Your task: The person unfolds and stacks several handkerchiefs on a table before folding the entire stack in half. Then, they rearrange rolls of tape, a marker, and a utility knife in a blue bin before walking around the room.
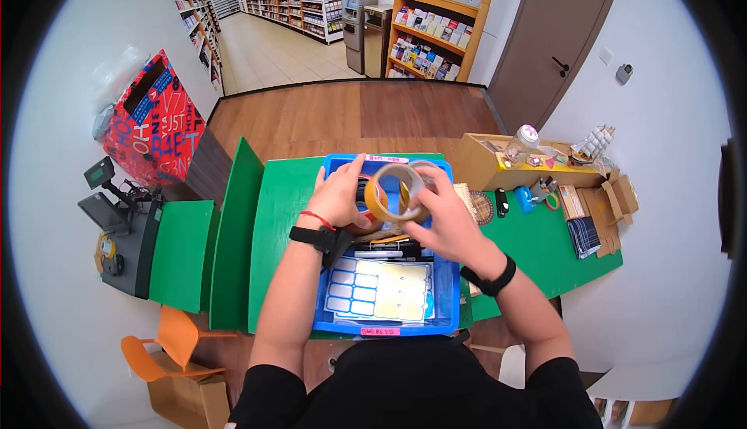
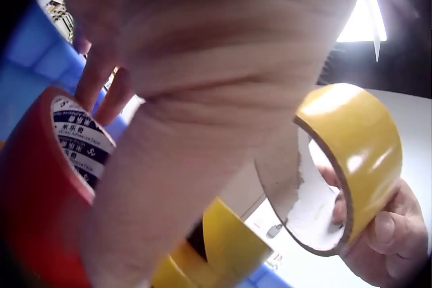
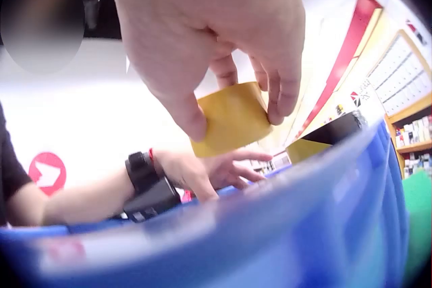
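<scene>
My right hand pinches a yellow tape roll above the far part of a blue bin; the right wrist view shows thumb and fingers on the roll. The left hand is at the bin's far left, beside a red tape roll; whether it grips that roll is unclear. Another yellow roll lies below, in the left wrist view. Nearer in the bin are black markers and label sheets.
The bin stands on a green table. To the right are a woven round mat, a wooden box, a blue holder and an open cardboard box. A green upright panel stands left.
</scene>
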Motion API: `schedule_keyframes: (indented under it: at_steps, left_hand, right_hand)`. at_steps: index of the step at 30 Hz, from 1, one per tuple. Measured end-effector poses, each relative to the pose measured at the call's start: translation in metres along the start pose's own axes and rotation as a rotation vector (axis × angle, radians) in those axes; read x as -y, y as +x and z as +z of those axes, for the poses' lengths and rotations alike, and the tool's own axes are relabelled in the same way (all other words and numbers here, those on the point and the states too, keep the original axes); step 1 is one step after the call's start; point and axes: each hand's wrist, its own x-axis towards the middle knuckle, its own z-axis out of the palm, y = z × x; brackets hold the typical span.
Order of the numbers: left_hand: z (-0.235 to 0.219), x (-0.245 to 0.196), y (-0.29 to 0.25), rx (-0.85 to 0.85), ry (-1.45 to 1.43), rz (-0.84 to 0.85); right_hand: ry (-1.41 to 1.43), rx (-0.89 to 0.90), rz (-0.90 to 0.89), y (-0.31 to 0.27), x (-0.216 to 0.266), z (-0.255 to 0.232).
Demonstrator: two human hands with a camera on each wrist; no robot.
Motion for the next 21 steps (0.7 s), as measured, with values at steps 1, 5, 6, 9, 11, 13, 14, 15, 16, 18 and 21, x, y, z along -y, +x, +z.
schedule_keyframes:
  at_steps: [1,5,6,9,11,13,14,15,16,18,21]
  left_hand:
    - [-0.002,0.005,-0.001,-0.05,-0.061,0.014]
    - [-0.033,0.008,-0.014,-0.208,-0.124,0.059]
    - [-0.039,0.009,-0.019,-0.185,-0.136,0.078]
    - [-0.035,0.017,-0.015,-0.13,-0.184,0.199]
    - [-0.024,0.016,-0.009,-0.169,-0.156,0.192]
    - [-0.016,0.017,-0.004,-0.109,-0.095,0.147]
    - [-0.013,0.019,-0.001,-0.138,-0.034,0.145]
    - [-0.016,0.015,-0.002,-0.137,-0.043,0.136]
    - [-0.018,0.011,-0.003,-0.138,-0.028,0.103]
    - [-0.017,0.0,-0.004,-0.136,-0.001,0.052]
    - [-0.012,-0.007,-0.001,-0.187,0.073,0.036]
  right_hand:
    - [0.001,-0.001,-0.003,0.011,0.0,0.001]
    - [-0.226,0.193,-0.135,0.042,0.005,0.008]
    - [-0.233,0.234,-0.122,0.047,0.006,0.01]
    - [-0.246,0.29,-0.107,0.063,-0.008,0.027]
    - [-0.252,0.295,-0.106,0.068,-0.021,0.037]
    - [-0.256,0.381,-0.011,0.069,-0.027,0.046]
    - [-0.254,0.39,-0.013,0.07,-0.034,0.046]
    - [-0.224,0.332,-0.117,0.072,-0.039,0.041]
    - [-0.191,0.275,-0.217,0.071,-0.042,0.039]
    - [-0.074,0.286,-0.057,0.066,-0.034,0.031]
    - [0.026,0.279,0.117,0.058,-0.016,0.011]
